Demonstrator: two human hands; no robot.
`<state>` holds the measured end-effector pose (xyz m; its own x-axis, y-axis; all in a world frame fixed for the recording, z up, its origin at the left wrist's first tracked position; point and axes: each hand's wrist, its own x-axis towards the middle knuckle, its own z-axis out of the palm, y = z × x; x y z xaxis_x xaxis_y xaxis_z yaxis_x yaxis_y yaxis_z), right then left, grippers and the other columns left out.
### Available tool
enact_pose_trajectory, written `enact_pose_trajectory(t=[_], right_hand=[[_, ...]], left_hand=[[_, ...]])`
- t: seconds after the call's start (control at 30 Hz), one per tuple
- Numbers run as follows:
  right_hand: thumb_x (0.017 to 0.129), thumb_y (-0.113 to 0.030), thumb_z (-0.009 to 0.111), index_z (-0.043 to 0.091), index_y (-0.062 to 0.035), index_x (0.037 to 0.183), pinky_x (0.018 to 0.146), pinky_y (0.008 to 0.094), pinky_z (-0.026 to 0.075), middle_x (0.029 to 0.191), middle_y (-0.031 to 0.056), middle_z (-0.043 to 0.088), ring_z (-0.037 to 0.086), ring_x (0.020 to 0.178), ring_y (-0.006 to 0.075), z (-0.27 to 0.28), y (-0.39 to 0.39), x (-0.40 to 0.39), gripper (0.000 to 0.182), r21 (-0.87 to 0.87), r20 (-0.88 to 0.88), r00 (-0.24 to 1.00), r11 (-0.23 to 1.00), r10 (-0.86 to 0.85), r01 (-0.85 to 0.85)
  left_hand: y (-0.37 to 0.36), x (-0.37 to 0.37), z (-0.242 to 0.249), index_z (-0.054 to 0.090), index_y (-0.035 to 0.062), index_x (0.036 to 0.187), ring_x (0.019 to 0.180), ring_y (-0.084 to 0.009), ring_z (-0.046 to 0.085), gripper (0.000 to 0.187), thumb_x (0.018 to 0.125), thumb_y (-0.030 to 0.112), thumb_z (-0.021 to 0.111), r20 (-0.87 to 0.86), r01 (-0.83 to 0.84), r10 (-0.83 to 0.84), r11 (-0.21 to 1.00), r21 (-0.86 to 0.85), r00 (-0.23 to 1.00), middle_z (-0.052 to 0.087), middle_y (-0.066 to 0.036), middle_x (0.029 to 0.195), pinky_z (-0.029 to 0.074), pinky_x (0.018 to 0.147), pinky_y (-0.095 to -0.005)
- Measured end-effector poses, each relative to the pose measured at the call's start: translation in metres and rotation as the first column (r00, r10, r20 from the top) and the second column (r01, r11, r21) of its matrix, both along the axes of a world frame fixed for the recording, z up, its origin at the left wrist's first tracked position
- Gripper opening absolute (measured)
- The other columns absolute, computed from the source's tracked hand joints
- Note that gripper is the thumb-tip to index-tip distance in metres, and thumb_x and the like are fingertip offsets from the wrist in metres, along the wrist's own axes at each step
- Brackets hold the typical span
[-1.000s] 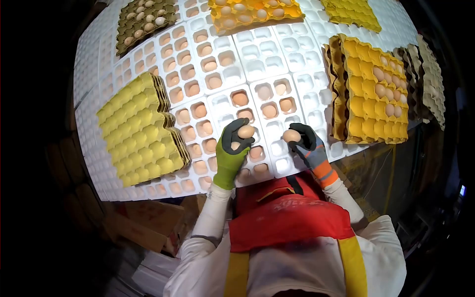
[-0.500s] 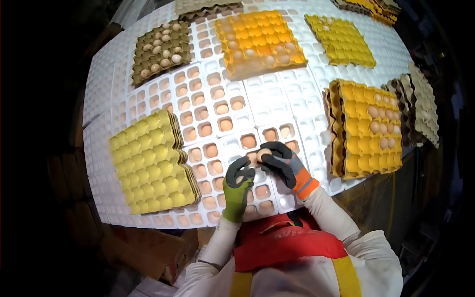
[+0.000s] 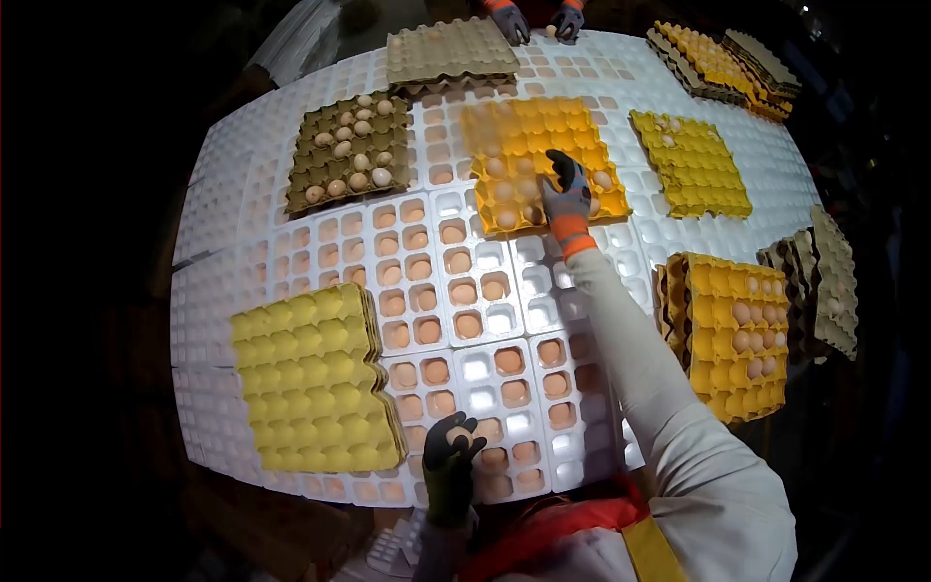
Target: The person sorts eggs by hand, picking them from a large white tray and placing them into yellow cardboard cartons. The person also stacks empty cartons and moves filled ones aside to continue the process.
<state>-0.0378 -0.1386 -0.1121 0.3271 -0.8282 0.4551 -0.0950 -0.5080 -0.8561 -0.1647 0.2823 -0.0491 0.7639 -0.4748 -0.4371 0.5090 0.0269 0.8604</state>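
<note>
My left hand [image 3: 452,466], in a green glove with dark fingers, is closed around an egg [image 3: 460,436] low over the white foam trays. Pale brown eggs sit in many cells around it, such as the egg [image 3: 509,361] just above. My right hand [image 3: 567,192], in a grey and black glove with an orange cuff, reaches over the orange egg tray [image 3: 548,116]. Its fingers are apart, with no egg visible between them. Loose eggs [image 3: 505,219] lie in the near part of that tray, several to the left of my right hand.
Stacked yellow trays [image 3: 310,388] rest at the left. A brown tray [image 3: 320,175] holds eggs; a yellow-green tray [image 3: 703,175] stands back right. At right are an orange tray with eggs [image 3: 713,359] and grey trays [image 3: 834,291]. Another person's gloved hands [image 3: 533,21] work at the far edge.
My right hand has left the foam cells, where it held an egg, and reached forward to the orange tray. My left hand stays near the foam trays. The camera view has tilted up.
</note>
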Motion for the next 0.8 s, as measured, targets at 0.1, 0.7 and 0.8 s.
enact_pose_trajectory(t=[0.1, 0.7, 0.8], right_hand=[[0.092, -0.002, 0.066, 0.064, -0.0014, 0.121, 0.09, 0.0294, 0.054, 0.112, 0.01, 0.068, 0.067, 0.103, 0.0175, 0.02, 0.091, -0.094, 0.029, 0.26, 0.115, 0.987, 0.955, 0.112, -0.139], [0.087, -0.001, 0.069, 0.065, -0.0036, 0.121, 0.09, 0.0399, 0.054, 0.114, 0.0134, 0.068, 0.066, 0.105, 0.0309, 0.141, 0.214, -0.385, 0.034, 0.176, -0.301, 0.924, 0.966, 0.236, -0.189], [0.083, -0.001, 0.074, 0.066, -0.0063, 0.12, 0.083, 0.0344, 0.055, 0.109, 0.011, 0.068, 0.068, 0.094, 0.0254, 0.161, 0.141, -0.444, 0.038, 0.065, -0.357, 0.909, 0.965, -0.216, 0.255]], left_hand=[[0.013, 0.0, -0.016, 0.048, -0.0013, 0.138, 0.127, -0.0261, 0.056, 0.042, 0.101, 0.016, 0.058, -0.03, -0.111, 0.11, 0.993, -0.029, 0.993, 0.054, -0.012, 0.134, 0.053, 0.103, -0.0411], [-0.063, 0.002, -0.036, 0.064, -0.0028, 0.125, 0.122, -0.0325, 0.054, 0.035, 0.09, 0.001, 0.065, 0.848, 0.008, -0.439, 0.889, 0.458, 0.298, 0.058, -0.015, 0.134, 0.047, 0.101, -0.0415], [-0.096, -0.013, -0.013, 0.065, -0.0012, 0.123, 0.117, -0.031, 0.058, 0.036, 0.087, 0.003, 0.067, 0.836, 0.132, -0.349, 0.937, 0.324, 0.424, 0.063, -0.014, 0.128, 0.046, 0.102, -0.0402]])
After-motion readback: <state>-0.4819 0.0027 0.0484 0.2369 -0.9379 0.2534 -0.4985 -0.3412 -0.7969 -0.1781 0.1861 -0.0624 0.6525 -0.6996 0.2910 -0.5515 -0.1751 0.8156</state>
